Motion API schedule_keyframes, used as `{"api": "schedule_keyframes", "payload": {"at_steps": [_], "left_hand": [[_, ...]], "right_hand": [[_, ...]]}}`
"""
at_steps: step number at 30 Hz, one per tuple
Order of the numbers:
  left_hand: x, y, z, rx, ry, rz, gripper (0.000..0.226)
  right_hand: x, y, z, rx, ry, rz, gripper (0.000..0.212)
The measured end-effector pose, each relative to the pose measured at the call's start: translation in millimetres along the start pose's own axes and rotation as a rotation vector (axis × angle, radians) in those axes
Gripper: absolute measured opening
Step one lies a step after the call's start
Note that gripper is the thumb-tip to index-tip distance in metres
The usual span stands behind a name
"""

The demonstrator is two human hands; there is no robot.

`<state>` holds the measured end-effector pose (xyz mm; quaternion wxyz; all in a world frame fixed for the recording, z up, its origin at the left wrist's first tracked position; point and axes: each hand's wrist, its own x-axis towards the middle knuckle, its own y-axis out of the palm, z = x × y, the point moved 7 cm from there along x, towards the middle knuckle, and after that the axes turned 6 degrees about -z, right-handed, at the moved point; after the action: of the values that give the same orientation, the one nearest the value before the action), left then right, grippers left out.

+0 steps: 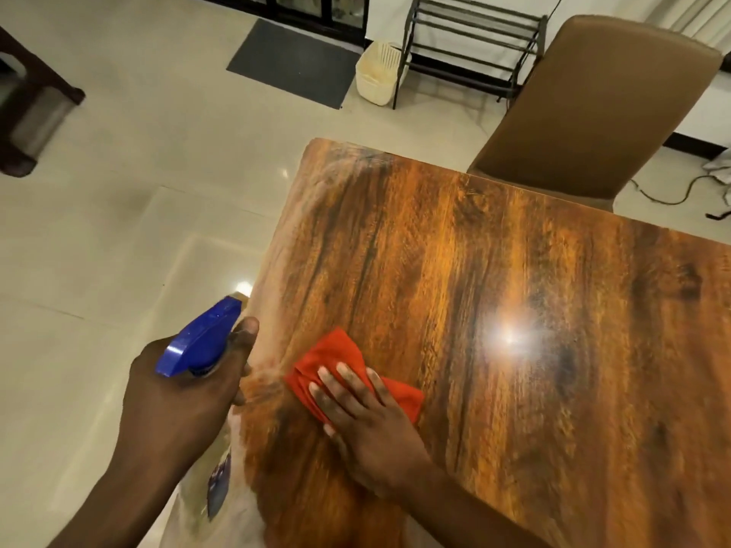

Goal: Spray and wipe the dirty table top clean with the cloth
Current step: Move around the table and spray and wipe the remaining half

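Observation:
The glossy wooden table top (494, 270) fills the right and centre of the head view, with a pale dull haze along its left edge. A red cloth (332, 357) lies near that left edge. My right hand (364, 421) presses flat on the cloth with fingers spread. My left hand (190, 393) grips a spray bottle (201, 338) with a blue trigger head, just off the table's left edge. The nozzle points up and away over the edge. The bottle's clear body hangs below my hand, partly hidden.
A brown padded chair (593, 108) stands at the table's far side. Beyond it are a black metal rack (470, 45), a cream basket (377, 73) and a dark doormat (292, 61). Cables (672, 191) lie on the tiled floor at the right.

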<state>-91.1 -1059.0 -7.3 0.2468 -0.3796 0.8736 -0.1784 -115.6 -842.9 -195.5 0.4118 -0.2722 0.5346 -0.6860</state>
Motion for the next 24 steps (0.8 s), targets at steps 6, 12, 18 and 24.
{"api": "schedule_keyframes", "payload": {"at_steps": [6, 12, 18, 24], "left_hand": [[17.3, -14.9, 23.3, -0.031, -0.019, -0.054, 0.022], [37.8, -15.6, 40.1, -0.076, -0.067, -0.006, 0.009], [61.7, -18.8, 60.3, 0.004, -0.097, 0.019, 0.058], [81.1, -27.7, 64.9, 0.036, -0.109, 0.003, 0.061]], "right_hand": [[-55.6, -21.0, -82.3, -0.123, 0.240, 0.030, 0.064], [53.1, -59.9, -185.6, 0.005, 0.571, -0.076, 0.065], [218.8, -88.4, -245.3, 0.045, 0.780, -0.121, 0.064], [350.1, -82.6, -197.6, 0.062, 0.568, 0.003, 0.069]]}}
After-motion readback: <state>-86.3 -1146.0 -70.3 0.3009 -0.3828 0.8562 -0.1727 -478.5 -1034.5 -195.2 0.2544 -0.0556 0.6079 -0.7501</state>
